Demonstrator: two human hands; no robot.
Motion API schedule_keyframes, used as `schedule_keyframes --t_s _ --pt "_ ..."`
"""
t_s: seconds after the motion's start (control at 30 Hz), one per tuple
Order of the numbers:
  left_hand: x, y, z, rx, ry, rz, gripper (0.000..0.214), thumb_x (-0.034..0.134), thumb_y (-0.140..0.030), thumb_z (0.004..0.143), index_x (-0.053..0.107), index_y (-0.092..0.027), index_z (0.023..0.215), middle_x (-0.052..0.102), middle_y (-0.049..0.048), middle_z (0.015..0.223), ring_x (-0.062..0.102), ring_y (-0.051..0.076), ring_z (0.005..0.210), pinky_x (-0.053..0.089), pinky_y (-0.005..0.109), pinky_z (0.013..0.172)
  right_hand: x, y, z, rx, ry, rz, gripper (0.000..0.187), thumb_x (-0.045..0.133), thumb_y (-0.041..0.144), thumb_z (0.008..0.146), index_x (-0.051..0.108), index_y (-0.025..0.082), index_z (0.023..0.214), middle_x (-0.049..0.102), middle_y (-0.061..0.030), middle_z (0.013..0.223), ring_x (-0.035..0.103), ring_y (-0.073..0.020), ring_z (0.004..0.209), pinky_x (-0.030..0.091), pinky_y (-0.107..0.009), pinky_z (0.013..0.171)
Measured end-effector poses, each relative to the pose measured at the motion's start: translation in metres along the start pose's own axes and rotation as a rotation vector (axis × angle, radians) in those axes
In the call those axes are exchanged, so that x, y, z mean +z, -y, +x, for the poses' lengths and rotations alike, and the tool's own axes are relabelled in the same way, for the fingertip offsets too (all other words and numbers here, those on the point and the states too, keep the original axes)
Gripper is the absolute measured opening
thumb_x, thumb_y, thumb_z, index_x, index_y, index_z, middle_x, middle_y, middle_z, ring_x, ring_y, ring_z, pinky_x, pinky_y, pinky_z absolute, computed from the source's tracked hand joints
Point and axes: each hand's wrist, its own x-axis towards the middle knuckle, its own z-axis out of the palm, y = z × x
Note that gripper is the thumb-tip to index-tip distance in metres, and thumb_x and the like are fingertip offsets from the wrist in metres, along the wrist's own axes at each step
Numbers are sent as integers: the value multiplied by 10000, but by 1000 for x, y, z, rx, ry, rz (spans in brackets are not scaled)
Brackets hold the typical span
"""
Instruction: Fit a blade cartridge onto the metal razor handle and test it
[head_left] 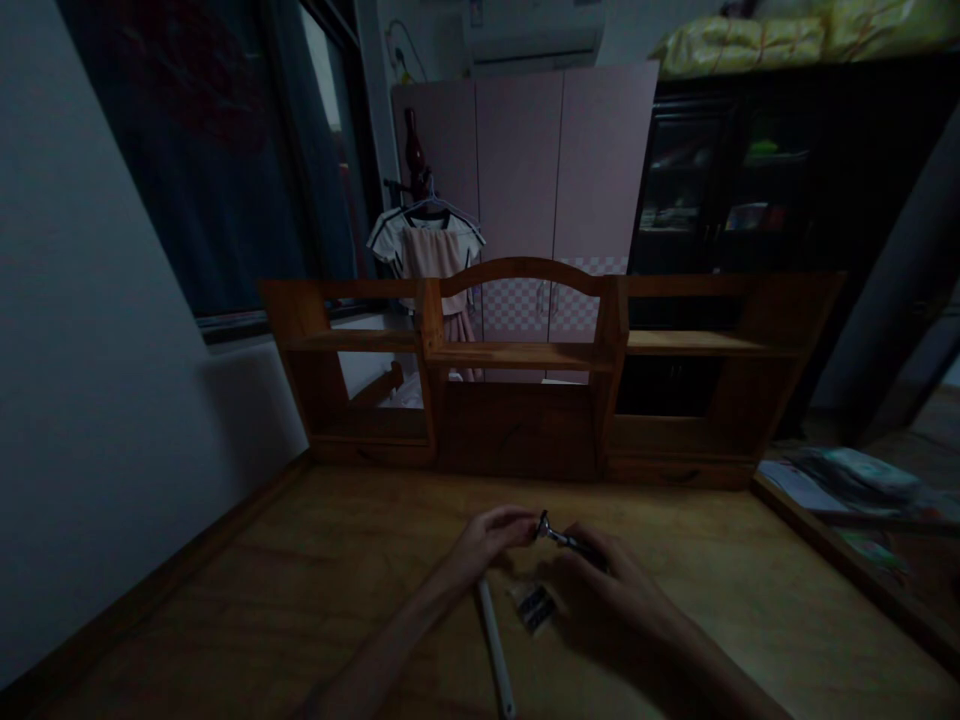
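In the head view, my right hand (604, 565) is closed around the dark handle of a razor (553, 533), whose shiny neck and T-shaped head point up and left. My left hand (495, 535) meets the head from the left, thumb and fingers pinched at its edge; the fingertips are dim and partly hidden. Under the hands, a small clear pack with dark pieces (535, 607) lies on the wooden tabletop (300, 600); its contents are too dim to name. A long, thin, pale stick (495, 650) with a small hole at its near end lies below my left hand.
A wooden shelf unit (517, 355) stands along the table's far edge. A white wall (112, 400) borders the left side. Past the raised right edge (847, 570) lie papers and plastic-wrapped things (855, 480). A pink wardrobe (517, 170) and hanging clothes (431, 250) stand behind.
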Motion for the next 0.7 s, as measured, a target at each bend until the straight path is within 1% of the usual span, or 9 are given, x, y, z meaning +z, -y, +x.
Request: schedule_keyframes --t_s 0.13,0.2,0.27,0.4,0.53,0.7 --pt "-1 -1 -5 -5 -49 76 447 726 -411 715 676 -95 1029 700 132 960 657 229 864 503 338 822 1 -4 7 19 55 74 393 482 534 852 617 166 826 609 -40 735 554 -166 681 449 -250 608" --pt "0 0 -5 -23 -82 87 442 749 -399 689 683 -87 996 709 123 894 665 222 798 515 325 777 4 -7 8 23 78 131 424 469 552 860 618 156 830 610 -45 745 552 -170 701 446 -254 628" --pt "0 3 -5 -52 -94 68 437 743 -407 693 689 -78 977 712 124 865 667 219 765 522 325 756 6 -10 8 18 106 182 436 472 558 865 620 149 840 613 -51 761 551 -173 717 438 -260 646" --pt "0 10 -5 -96 -77 -12 431 737 -405 703 699 -73 975 712 135 892 663 220 777 525 329 762 4 -17 8 19 147 206 419 472 532 882 624 143 847 609 -52 786 542 -176 744 418 -271 672" --pt "-1 14 -6 -132 -38 -99 406 737 -378 715 703 -77 986 709 136 922 654 205 794 515 312 774 4 -26 10 68 140 221 404 480 523 884 616 147 823 585 -35 768 524 -165 731 397 -254 638" --pt "-1 14 -7 -160 -12 -167 377 738 -356 720 711 -68 961 704 141 949 653 201 802 518 316 790 10 -30 11 71 110 230 402 505 524 874 616 148 787 572 -17 747 517 -152 723 382 -238 633"
